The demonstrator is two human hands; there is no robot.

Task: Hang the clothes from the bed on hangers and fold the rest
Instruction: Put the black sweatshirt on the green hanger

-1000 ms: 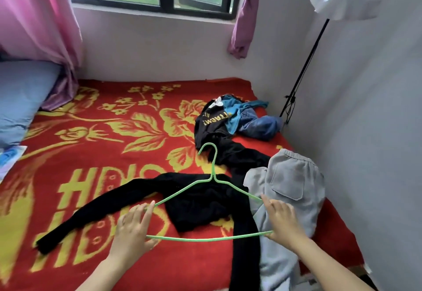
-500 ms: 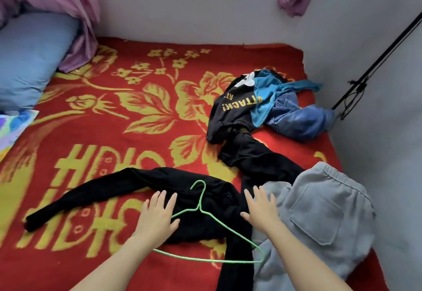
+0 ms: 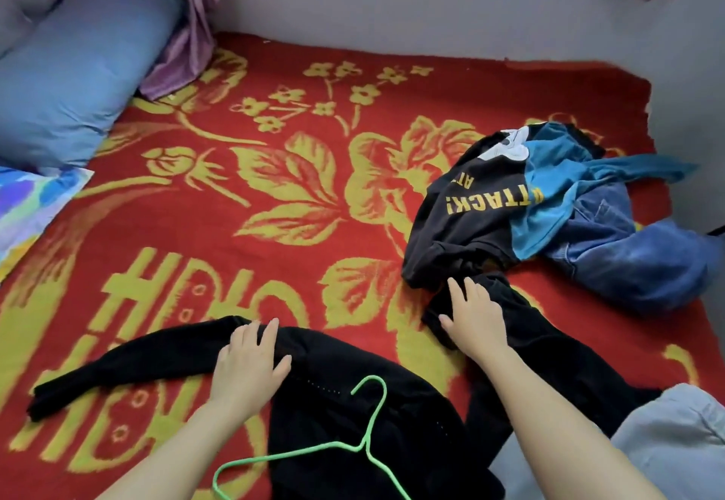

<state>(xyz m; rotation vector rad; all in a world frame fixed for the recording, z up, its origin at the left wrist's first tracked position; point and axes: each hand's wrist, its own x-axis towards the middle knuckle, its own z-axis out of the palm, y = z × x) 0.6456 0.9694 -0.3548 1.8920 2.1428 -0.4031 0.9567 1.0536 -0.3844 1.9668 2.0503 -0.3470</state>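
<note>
A black long-sleeved top [image 3: 353, 413] lies spread on the red and yellow blanket [image 3: 243, 248]. My left hand [image 3: 247, 366] rests flat on its left shoulder where the sleeve begins. My right hand [image 3: 474, 315] lies with straight fingers on the end of the other black sleeve, which runs up to the right. A green wire hanger [image 3: 368, 440] lies loose on the top between my forearms. Beyond my right hand sits a heap: a black T-shirt with yellow letters [image 3: 463, 221], a teal garment [image 3: 557, 186] and blue jeans [image 3: 635, 260]. Grey trousers [image 3: 682, 437] lie at the lower right.
A blue pillow [image 3: 74, 80] and a pink curtain end [image 3: 184, 44] lie at the bed's far left. A colourful printed cloth [image 3: 27, 201] sits at the left edge. Grey walls close in the bed at the back and on the right.
Both hands have let go of the green hanger, which now lies on the black top. They moved forward and apart onto the shoulder and the right sleeve. The camera tilted down and closer.
</note>
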